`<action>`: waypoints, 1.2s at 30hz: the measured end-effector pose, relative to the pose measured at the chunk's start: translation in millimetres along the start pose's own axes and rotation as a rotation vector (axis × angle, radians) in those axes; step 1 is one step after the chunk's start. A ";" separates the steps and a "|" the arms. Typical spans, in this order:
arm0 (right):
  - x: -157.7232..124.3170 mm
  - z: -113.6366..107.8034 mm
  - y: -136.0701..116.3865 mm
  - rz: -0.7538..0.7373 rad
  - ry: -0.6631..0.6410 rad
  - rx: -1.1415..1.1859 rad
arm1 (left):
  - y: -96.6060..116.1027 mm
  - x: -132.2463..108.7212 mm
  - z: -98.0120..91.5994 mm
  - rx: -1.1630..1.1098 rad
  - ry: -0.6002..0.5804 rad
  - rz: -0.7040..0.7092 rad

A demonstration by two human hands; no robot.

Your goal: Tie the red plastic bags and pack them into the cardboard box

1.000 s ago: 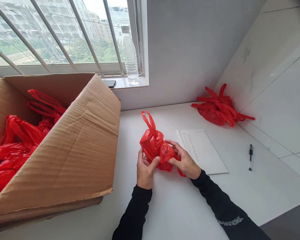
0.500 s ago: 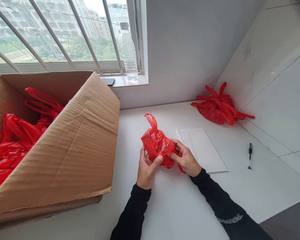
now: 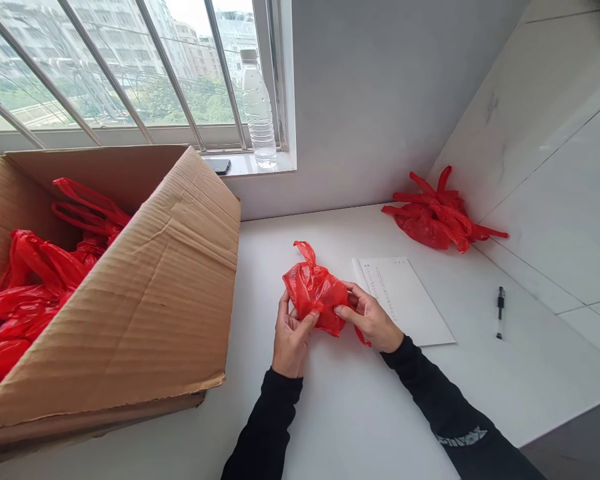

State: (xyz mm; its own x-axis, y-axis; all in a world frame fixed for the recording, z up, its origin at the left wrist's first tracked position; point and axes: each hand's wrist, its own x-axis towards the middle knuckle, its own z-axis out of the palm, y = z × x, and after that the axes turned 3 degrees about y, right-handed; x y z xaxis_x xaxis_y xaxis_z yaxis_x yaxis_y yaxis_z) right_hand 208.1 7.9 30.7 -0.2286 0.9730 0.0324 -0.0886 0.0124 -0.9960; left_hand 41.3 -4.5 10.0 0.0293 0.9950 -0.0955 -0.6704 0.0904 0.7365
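Fingers of the left hand (image 3: 291, 337) and right hand (image 3: 373, 321) curl snugly round the bag (image 3: 320, 297), over the counter (image 3: 350, 413). Box (image 3: 155, 300) left; pad (image 3: 417, 303) partly behind the right hand; pen (image 3: 501, 312) farther right. Beyond: red heap (image 3: 437, 213), phone (image 3: 220, 166), bottle (image 3: 260, 113).

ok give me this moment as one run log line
left hand: gripping red bag | right hand: gripping same red bag | nearby: cardboard box, white paper, pen | also visible: clear bottle

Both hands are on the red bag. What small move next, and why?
Perhaps shift the right hand to the loop at the far end of the red bag: neither hand touches it, and the left hand, gripping the bag's left side, could likely steady it.
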 end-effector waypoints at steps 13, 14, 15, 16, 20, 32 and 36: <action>-0.8 5.7 -1.4 0.000 0.080 0.008 | -5.3 2.4 -2.4 0.077 -0.020 0.025; -0.6 5.4 -1.1 0.002 0.091 0.010 | -5.6 2.0 -2.3 0.088 -0.034 0.022; -0.3 4.8 -0.9 0.001 0.101 0.013 | -5.9 1.3 -1.9 0.095 -0.054 0.018; -0.1 4.1 -0.9 -0.001 0.109 0.016 | -6.0 0.5 -1.4 0.099 -0.076 0.013; 0.0 2.9 -4.7 -0.015 0.086 0.004 | -5.9 -1.4 0.1 0.085 -0.113 0.023; -2.3 5.2 -7.6 0.016 -0.021 -0.030 | -2.5 1.1 -2.8 0.088 -0.067 0.033; -2.1 3.4 -5.6 0.035 0.031 -0.060 | -5.1 0.8 -2.7 0.094 -0.051 0.010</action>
State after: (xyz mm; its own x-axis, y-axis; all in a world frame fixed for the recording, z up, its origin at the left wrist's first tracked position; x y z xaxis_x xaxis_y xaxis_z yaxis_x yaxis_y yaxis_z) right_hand 205.8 5.0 36.6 -0.2004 0.9797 -0.0041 -0.0226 -0.0088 -0.9997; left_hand 42.8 -4.3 4.4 0.0621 0.9965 -0.0555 -0.5986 0.0817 0.7969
